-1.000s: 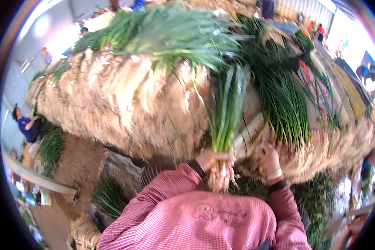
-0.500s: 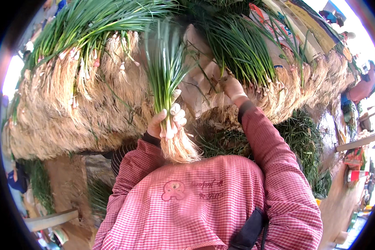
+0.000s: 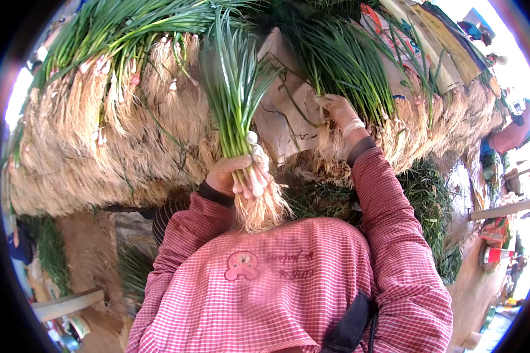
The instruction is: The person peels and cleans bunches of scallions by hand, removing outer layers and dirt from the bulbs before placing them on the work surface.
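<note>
My left hand is closed round a bunch of green garlic, just in front of my chest. Its leaves point away from me, and the pale pink bulbs and straw-coloured roots hang toward me. Taped or wrapped fingertips show at the bunch's right side. Farther off to the right, my right hand reaches to the left edge of a pile of green garlic. Its fingers are bent together at the stems there; what they pinch is too small to make out. Both wrists have dark cuffs.
A long heap with matted roots spans the far side, with more green garlic on its left. Brown sheeting lies between the piles. Loose green leaves are on the ground at right. Wooden beams and a red-white cone stand farther right.
The bunch in my left hand has shifted slightly right, and its leaves have stopped blurring. My right hand has moved a little right and away from me along the pile's edge.
</note>
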{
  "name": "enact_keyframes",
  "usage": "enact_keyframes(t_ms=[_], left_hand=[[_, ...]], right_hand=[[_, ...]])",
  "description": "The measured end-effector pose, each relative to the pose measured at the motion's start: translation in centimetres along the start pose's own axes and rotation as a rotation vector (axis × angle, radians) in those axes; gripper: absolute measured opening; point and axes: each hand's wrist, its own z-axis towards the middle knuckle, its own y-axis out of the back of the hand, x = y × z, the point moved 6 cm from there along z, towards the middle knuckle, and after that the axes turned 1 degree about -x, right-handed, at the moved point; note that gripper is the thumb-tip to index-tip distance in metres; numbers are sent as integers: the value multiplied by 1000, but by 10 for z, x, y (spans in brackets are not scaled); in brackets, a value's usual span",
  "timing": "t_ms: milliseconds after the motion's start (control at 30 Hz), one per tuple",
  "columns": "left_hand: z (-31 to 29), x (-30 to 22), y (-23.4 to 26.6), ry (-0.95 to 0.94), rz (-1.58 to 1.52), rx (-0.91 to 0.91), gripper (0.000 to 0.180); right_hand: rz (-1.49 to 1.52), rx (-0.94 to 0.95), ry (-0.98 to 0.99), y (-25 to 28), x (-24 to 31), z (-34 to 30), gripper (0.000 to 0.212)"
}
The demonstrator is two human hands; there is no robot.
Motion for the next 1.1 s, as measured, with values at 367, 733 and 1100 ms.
enact_keyframes(t_ms=[367,733,1100], left_hand=[[-13,37,36,446,520,-382,20],[-4,39,34,208,280,-466,33],[-7,38,28,321,531,-403,36]], right_hand=[[93,188,57,-108,16,-89,45],[920,420,-209,-134,2,-127,18],[1146,429,-123,-118,-11,-113,16]])
